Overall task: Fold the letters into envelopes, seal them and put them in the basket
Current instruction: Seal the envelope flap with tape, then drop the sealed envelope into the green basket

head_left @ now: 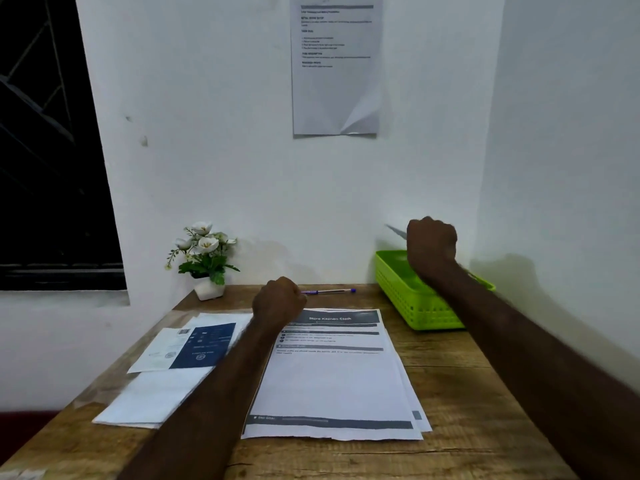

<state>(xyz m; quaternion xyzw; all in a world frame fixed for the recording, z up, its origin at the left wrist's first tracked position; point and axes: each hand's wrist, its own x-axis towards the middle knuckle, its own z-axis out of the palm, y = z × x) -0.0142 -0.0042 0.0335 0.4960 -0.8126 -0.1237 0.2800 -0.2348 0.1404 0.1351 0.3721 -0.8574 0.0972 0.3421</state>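
Note:
A stack of printed letters (pixel 332 382) lies flat in the middle of the wooden table (pixel 460 393). White envelopes (pixel 156 396) lie to its left, with a blue-printed paper (pixel 204 344) on top. A green plastic basket (pixel 408 299) stands at the back right. My right hand (pixel 431 244) is a closed fist above the basket; a thin pale edge of an envelope (pixel 394 231) sticks out on its left side. My left hand (pixel 277 299) is a fist over the far edge of the letters, with nothing visible in it.
A blue pen (pixel 329 291) lies at the back of the table, just past my left hand. A small white pot of flowers (pixel 206 258) stands at the back left. A printed sheet (pixel 334 64) hangs on the wall, and a dark window (pixel 41 150) is at the left.

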